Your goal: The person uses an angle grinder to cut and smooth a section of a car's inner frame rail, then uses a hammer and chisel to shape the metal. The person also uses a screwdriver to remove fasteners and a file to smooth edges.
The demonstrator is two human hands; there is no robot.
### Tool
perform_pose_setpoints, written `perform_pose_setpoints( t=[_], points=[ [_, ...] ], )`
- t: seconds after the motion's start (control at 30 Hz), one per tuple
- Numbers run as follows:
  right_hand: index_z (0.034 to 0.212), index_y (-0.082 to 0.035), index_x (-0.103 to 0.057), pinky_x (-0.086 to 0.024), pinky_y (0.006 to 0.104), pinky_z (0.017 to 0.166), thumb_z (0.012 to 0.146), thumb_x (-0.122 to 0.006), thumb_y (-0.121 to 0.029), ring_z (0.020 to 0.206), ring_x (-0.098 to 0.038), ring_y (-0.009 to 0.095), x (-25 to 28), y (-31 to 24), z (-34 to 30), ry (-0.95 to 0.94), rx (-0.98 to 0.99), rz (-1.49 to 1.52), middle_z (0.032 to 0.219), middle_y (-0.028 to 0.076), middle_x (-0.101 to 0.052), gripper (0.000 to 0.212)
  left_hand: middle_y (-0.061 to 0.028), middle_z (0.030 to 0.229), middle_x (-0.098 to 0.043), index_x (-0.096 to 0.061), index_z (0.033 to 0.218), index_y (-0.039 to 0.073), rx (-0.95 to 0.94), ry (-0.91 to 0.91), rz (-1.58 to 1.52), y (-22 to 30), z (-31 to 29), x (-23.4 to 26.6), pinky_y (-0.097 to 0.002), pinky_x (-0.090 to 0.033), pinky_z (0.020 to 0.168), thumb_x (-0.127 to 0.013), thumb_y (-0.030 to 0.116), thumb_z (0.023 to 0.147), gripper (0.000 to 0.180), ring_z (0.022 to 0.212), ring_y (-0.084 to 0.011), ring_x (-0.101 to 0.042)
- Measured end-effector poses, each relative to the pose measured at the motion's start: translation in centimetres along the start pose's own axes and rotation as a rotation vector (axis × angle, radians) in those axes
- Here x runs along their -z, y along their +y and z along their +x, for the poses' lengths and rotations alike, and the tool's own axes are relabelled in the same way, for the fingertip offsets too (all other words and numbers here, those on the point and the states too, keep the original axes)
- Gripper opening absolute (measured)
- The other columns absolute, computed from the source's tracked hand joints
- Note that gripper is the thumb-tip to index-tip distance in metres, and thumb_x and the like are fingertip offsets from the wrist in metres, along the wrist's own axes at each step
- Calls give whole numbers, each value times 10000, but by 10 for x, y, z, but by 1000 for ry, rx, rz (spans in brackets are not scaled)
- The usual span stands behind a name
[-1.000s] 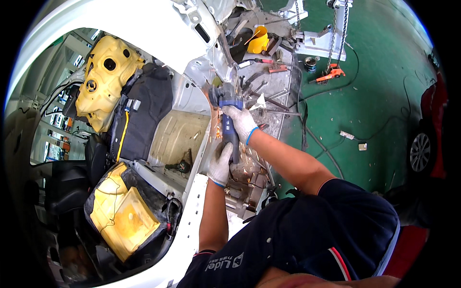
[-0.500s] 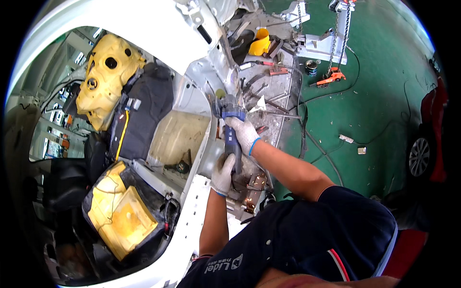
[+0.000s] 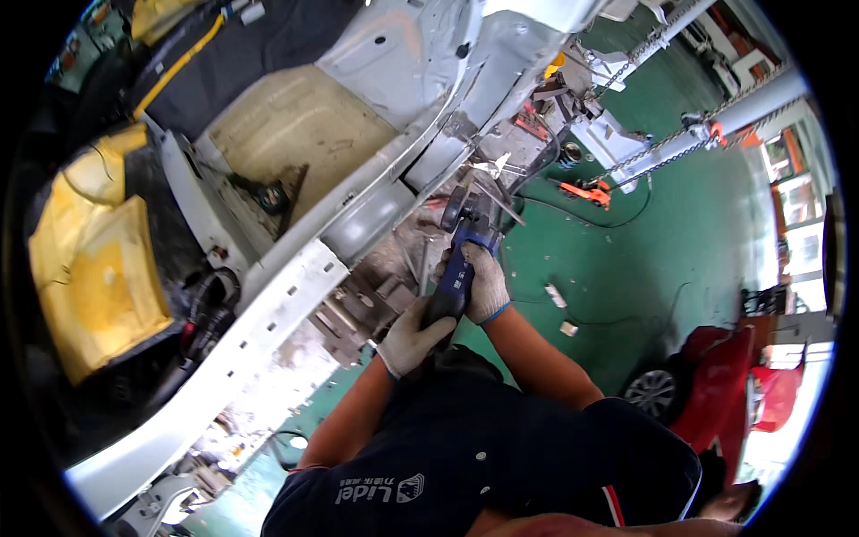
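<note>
A dark blue angle grinder (image 3: 455, 277) is held in front of my body with both hands, its head and disc pointing away from me. My left hand (image 3: 411, 340), in a whitish work glove, wraps round the rear of the grinder's body. My right hand (image 3: 486, 283), gloved the same with a blue cuff, grips it close behind the head. The grinder's disc (image 3: 455, 208) is apart from the grey car body sill (image 3: 369, 219), to the right of it. I cannot tell whether the disc spins.
The stripped car body, with a beige floor pan (image 3: 300, 121) and yellow foam (image 3: 107, 259), fills the left. Metal tools and a metal bench (image 3: 367, 300) lie beside the sill. Orange clamp (image 3: 586, 192), chains and cables are on the green floor; a red car (image 3: 716, 385) stands right.
My view has swung to the right. The grinder has come back from the pillar area of the car body and closer to me. Both hands keep their hold on it.
</note>
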State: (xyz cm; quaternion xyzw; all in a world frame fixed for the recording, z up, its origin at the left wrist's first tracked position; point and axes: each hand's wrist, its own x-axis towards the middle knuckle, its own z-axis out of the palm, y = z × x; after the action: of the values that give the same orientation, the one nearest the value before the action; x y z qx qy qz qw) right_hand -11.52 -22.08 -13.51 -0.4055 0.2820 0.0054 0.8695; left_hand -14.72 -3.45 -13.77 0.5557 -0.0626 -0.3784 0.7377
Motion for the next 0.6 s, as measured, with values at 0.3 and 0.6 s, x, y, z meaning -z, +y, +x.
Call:
perform_pose_setpoints(
  t=[0.3, 0.6],
  points=[
    [1245, -14, -588, -597, 469, 877, 932, -719, -376, 927, -699, 287, 7, 1, -6, -22, -7, 7, 1047, 122, -675, 497, -87, 1118, -682, -522, 1466, -33, -10, -73, 98, -10, 12, 14, -305, -544, 848, -759, 265, 990, 609, 970, -140, -644],
    [1231, -23, -598, -595, 471, 882, 937, -718, -389, 916, -698, 282, -9, -2, -11, 18, -29, 83, 1042, 117, -678, 485, -215, 1319, -670, -476, 1529, -48, -29, -100, 184, 8, 6, 25, -381, -502, 1068, -824, 368, 905, 826, 1215, -267, -657]
  ],
)
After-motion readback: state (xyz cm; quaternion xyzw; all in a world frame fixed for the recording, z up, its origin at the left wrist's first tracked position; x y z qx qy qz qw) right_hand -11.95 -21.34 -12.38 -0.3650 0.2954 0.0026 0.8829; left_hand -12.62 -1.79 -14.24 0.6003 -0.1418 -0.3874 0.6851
